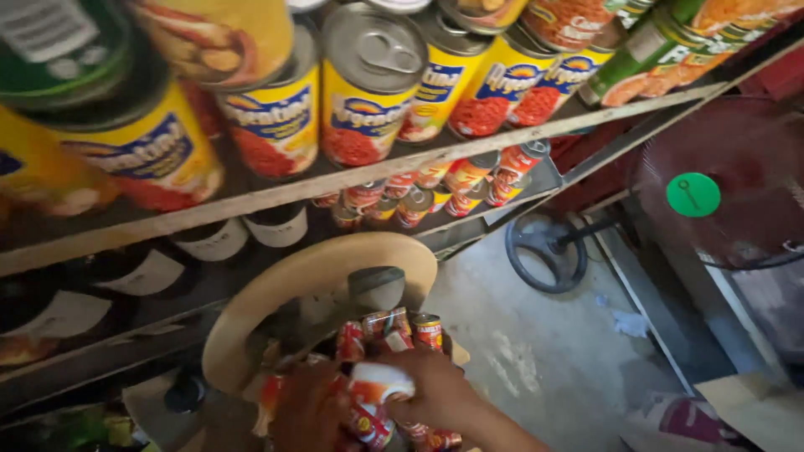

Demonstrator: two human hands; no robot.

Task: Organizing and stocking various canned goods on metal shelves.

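Upper left of the frame was blocked by yellow-labelled tins (pixel 368 92) packed along a wooden shelf (pixel 352 177), smaller red tins (pixel 469 180) filled the shelf beneath, a round wooden stool (pixel 318 285) crowded lower centre, bare concrete floor (pixel 544 351) lay open at lower right, a red fan (pixel 720 184) stood at right.

A small grocery shop or its stockroom. Wooden shelves (pixel 352 177) above the fingers carry rows of identical yellow-labelled tins (pixel 364 92), with smaller red tins (pixel 456 177) on a lower shelf. A standing fan (pixel 712 192) sits on the bare concrete floor (pixel 536 351) to the right.

Yellow-red labelled cans (pixel 368 92) line top shelf; small red cans (pixel 394 331) bunched below, green round sticker (pixel 693 194) right.
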